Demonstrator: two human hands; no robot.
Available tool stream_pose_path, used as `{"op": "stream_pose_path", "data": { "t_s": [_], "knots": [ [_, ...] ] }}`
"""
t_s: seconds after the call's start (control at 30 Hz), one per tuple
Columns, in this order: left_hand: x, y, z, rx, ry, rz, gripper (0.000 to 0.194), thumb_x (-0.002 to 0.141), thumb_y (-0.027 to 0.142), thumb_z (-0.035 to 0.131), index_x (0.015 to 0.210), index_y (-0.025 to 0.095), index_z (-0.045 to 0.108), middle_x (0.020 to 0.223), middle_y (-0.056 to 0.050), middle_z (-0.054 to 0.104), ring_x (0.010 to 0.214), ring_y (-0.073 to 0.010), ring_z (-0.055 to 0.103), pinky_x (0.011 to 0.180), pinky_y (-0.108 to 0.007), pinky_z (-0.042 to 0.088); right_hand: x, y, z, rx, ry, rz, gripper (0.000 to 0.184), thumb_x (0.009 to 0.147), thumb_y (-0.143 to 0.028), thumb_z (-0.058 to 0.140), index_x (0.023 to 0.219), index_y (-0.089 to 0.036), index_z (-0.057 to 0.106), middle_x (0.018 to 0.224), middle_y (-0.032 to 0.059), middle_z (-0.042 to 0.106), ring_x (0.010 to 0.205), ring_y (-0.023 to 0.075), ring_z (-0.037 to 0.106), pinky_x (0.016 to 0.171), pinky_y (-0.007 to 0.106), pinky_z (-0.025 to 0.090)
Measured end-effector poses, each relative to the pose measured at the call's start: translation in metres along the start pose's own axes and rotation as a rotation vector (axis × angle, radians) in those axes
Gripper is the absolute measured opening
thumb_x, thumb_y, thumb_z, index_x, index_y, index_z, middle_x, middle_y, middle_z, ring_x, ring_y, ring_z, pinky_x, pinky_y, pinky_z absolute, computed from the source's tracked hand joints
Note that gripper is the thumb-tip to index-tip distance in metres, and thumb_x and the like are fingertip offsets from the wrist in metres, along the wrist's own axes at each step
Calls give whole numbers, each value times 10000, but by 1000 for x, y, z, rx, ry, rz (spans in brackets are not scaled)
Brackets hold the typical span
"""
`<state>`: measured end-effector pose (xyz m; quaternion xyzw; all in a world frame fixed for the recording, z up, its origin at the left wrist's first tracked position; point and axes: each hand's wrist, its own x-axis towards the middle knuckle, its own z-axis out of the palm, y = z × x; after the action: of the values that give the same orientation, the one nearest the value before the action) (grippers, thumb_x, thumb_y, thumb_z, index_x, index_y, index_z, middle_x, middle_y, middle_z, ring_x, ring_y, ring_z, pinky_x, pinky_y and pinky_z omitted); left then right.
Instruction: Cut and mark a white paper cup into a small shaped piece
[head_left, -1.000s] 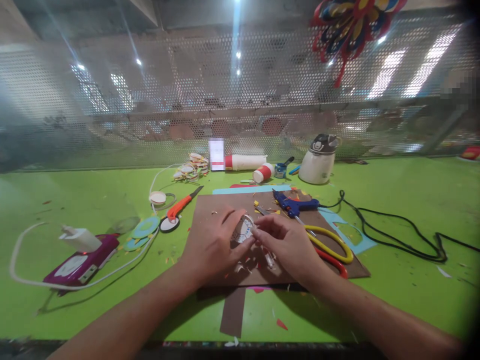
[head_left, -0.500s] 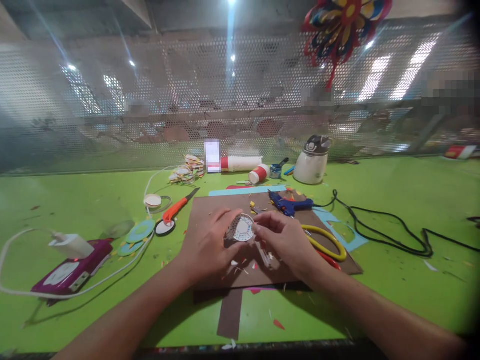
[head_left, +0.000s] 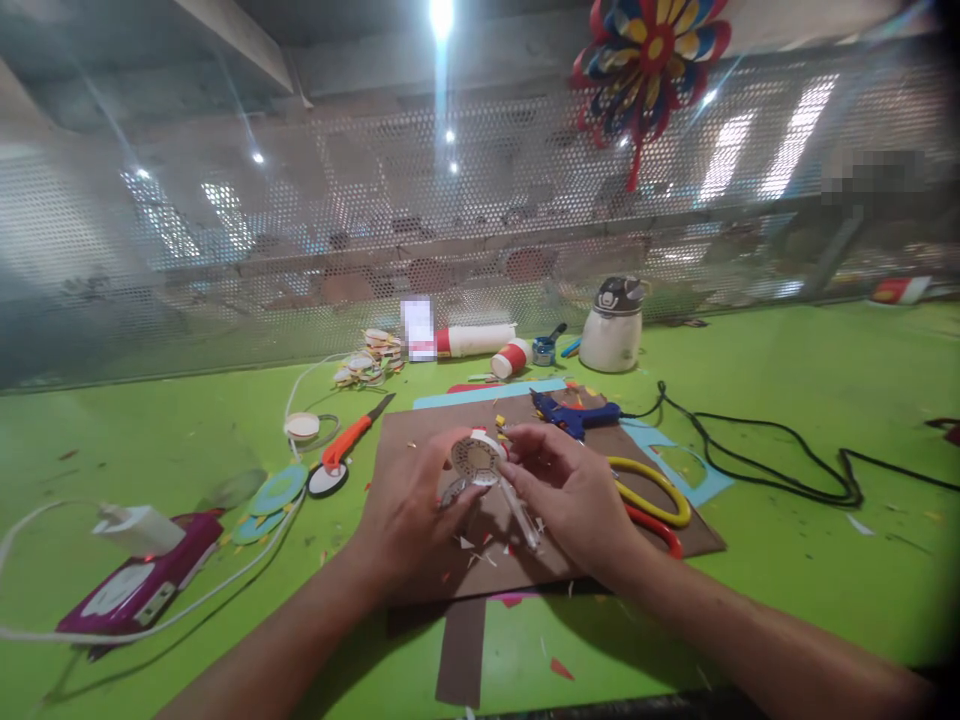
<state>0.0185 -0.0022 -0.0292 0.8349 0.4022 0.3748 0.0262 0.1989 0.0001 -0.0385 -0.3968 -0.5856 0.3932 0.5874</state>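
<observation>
Over the brown board, my left hand (head_left: 409, 505) curls its fingers and thumb round a small round white paper piece (head_left: 477, 457). Its tilted face carries a dark printed pattern around a plain centre. A second patterned edge (head_left: 453, 490) shows by my left thumb; I cannot tell whether it belongs to the same piece. My right hand (head_left: 566, 490) pinches the right rim of the round piece between thumb and fingers. Beneath my right fingers lies a clear stick (head_left: 523, 518). Scissors with yellow and red handles (head_left: 651, 488) lie beside my right hand, partly hidden by it.
A blue glue gun (head_left: 576, 412) with a black cord rests on the brown board (head_left: 409, 580). Leftward lie an orange utility knife (head_left: 351, 440), light-blue rings (head_left: 279, 490) and a purple power strip (head_left: 139, 585). Cups (head_left: 511, 358), a phone (head_left: 420, 330) and a white kettle-like container (head_left: 611, 335) stand behind.
The round piece has been turned and tilted in my fingers; its patterned face showed flatter half a second ago. Both hands stay close together around it. The camera view has shifted slightly.
</observation>
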Motion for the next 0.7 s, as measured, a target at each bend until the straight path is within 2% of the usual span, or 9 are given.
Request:
{"op": "stream_pose_path", "data": {
  "t_s": [0.1, 0.33, 0.5, 0.63, 0.7],
  "knots": [
    [-3, -2, 1, 20, 27, 52, 639, 797, 314, 696, 1347, 258, 376, 1255, -113, 576, 1093, -298, 576, 919, -436, 455, -1, -2, 0, 23, -9, -6, 236, 746, -312, 698, 949, -205, 642, 826, 31, 654, 753, 172, 631, 720, 322, 538],
    [-6, -8, 3, 10, 44, 77, 617, 831, 275, 655, 1365, 283, 346, 1263, -117, 562, 1119, -299, 572, 947, -461, 456, 0, -4, 0, 49, -35, 33, 164, 722, -324, 716, 813, -199, 661, 752, 14, 669, 688, 164, 623, 649, 306, 534],
    [-5, -6, 2, 11, -21, 57, 700, 827, 314, 659, 1430, 253, 309, 1399, -152, 485, 1252, -329, 504, 1023, -478, 424, -1, -7, 0, 69, -48, 54, 181, 707, -299, 732, 838, -194, 661, 753, 9, 657, 681, 158, 606, 644, 303, 519],
    [-4, -3, 2, 26, -92, 23, 614, 835, 327, 649, 1391, 246, 402, 1429, -138, 468, 1282, -330, 474, 1059, -484, 394, -1, -11, -1, 101, -88, 126, 212, 727, -339, 725, 844, -168, 680, 683, -13, 629, 572, 125, 554, 547, 277, 475],
    [-3, -4, 3, 29, -87, -14, 585, 866, 334, 614, 1398, 250, 386, 1411, -127, 491, 1280, -314, 475, 1049, -480, 403, 1, -14, -3, 127, -103, 179, 227, 733, -360, 725, 842, -162, 694, 656, -23, 625, 538, 109, 535, 529, 264, 457]
  ]
}}
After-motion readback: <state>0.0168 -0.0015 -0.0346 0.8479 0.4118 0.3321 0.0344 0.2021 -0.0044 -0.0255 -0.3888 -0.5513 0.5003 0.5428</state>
